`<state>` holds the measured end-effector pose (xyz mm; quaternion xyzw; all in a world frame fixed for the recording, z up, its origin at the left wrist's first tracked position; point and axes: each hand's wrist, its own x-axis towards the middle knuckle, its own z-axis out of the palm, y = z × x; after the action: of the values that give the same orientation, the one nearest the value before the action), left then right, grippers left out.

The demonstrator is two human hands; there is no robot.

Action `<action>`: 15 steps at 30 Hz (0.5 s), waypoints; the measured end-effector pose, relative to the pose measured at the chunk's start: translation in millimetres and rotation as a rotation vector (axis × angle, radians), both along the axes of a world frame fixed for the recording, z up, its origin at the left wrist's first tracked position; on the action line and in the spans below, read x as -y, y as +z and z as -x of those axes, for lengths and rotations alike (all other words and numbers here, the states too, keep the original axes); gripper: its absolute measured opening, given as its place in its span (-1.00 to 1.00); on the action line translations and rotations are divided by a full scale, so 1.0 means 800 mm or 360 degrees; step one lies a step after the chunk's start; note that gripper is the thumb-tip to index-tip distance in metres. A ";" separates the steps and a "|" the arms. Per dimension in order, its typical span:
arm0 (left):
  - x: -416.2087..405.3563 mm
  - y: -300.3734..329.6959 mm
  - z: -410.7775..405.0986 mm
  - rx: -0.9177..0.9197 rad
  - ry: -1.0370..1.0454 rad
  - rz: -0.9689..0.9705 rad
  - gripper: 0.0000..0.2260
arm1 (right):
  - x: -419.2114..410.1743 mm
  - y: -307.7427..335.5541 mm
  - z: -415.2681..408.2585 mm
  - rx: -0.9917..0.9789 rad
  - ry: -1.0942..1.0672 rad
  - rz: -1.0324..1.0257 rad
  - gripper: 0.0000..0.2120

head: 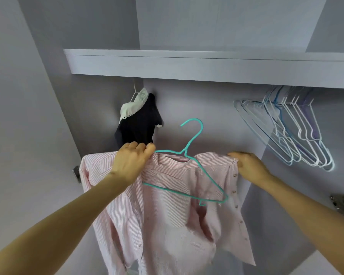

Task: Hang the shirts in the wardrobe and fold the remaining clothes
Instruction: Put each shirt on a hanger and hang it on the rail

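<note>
Pink shirt (167, 215) on teal hanger (189, 173), left hand (133, 163) and right hand (246, 167) gripping its shoulders, below shelf edge (187, 66).

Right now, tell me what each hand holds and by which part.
Left hand grips the pink striped shirt at one shoulder, by the teal hanger; right hand grips the other shoulder edge.

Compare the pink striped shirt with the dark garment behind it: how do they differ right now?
The pink striped shirt is held up by both hands, left hand and right hand; the dark garment already hangs under the shelf. Its hanger is teal; the other's is white. Both are on hangers.
</note>
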<state>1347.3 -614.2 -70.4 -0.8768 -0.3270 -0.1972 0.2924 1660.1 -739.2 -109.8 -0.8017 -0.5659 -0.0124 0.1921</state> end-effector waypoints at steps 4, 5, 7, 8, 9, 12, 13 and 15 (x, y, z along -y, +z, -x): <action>0.001 -0.012 -0.007 -0.0309 0.0133 0.0057 -0.66 | -0.007 0.004 0.014 -0.0501 -0.0057 -0.0338 -0.61; 0.000 -0.016 -0.007 -0.0407 0.0176 0.0059 -0.68 | -0.007 0.006 0.017 -0.0483 -0.0089 -0.0376 -0.58; 0.008 -0.006 -0.010 -0.0450 0.0177 0.0062 -0.67 | -0.006 0.012 0.020 -0.0245 -0.0125 -0.0373 -0.54; 0.011 0.002 -0.013 -0.0428 0.0172 0.0031 -0.65 | -0.005 0.013 0.020 0.0002 -0.0141 -0.0326 -0.54; 0.011 0.004 -0.013 -0.0416 0.0203 0.0040 -0.64 | -0.002 0.015 0.020 0.0268 -0.0135 -0.0310 -0.54; 0.010 0.014 -0.008 -0.0273 0.0333 -0.0006 -0.61 | 0.002 0.017 0.021 0.0871 0.0015 -0.0301 -0.59; 0.011 0.021 -0.005 -0.0212 0.0372 -0.0062 -0.60 | 0.002 0.017 0.021 0.1002 0.0046 -0.0335 -0.58; 0.006 0.016 -0.003 -0.0255 0.0508 0.0039 -0.63 | -0.003 0.018 0.022 0.1151 0.0086 -0.0076 -0.59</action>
<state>1350.0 -618.6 -58.0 -0.8302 -0.4400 -0.0737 0.3343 1642.7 -737.1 -95.3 -0.7255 -0.6178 -0.3034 -0.0015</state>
